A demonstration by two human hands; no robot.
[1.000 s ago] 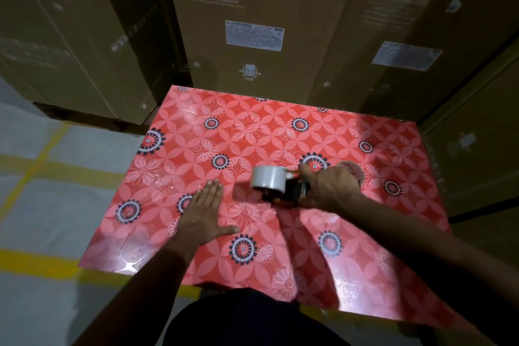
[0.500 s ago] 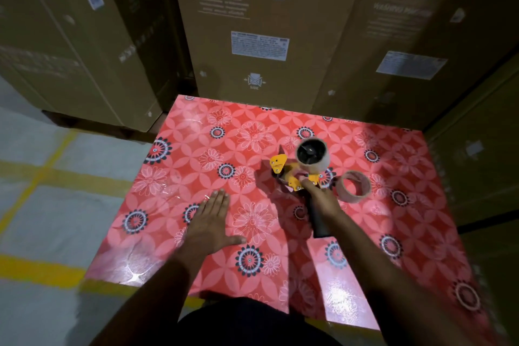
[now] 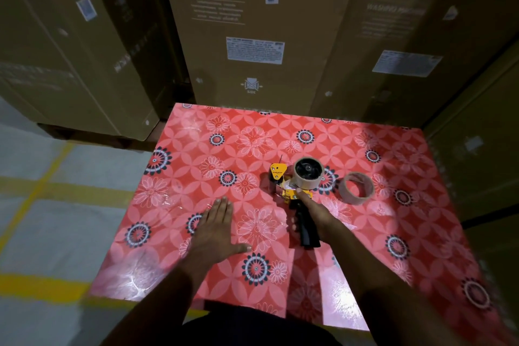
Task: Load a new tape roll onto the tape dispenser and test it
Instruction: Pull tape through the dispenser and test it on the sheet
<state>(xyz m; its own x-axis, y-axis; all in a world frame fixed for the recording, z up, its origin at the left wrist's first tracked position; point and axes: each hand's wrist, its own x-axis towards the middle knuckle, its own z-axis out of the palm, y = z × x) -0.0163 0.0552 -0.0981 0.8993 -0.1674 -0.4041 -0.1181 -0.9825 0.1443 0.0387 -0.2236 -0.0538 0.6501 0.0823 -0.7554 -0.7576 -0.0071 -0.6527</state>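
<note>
On the table (image 3: pixel 398 236), which has a red cover with a flower pattern, the tape dispenser (image 3: pixel 296 196) lies on its side. Its yellow front part points away from the person and its black handle (image 3: pixel 307 229) points back toward the person. The tape roll (image 3: pixel 308 173) sits on the wheel of the dispenser, with the dark hub visible in its middle.

The right hand (image 3: pixel 316 215) is on the dispenser. The index finger is stretched forward and its tip presses on the yellow frame just below the roll. The thumb and the palm lie along the right side of the handle, and some fingertips show at the left side of the handle, so the hand is closed loosely around it. The right forearm comes in from the lower right corner.

The left hand (image 3: pixel 217 229) lies flat on the table, palm down, to the left of the dispenser and well apart from it. Its fingers are straight and close together, pointing away from the person, and the thumb is spread out to the right. It holds nothing.

An empty cardboard core (image 3: pixel 356 187) lies just beside the roll, on its right, not touching it. Behind the table stand big cardboard boxes (image 3: pixel 252 22) with the print "SAMSUNG" and "WASHING MACHINE".
</note>
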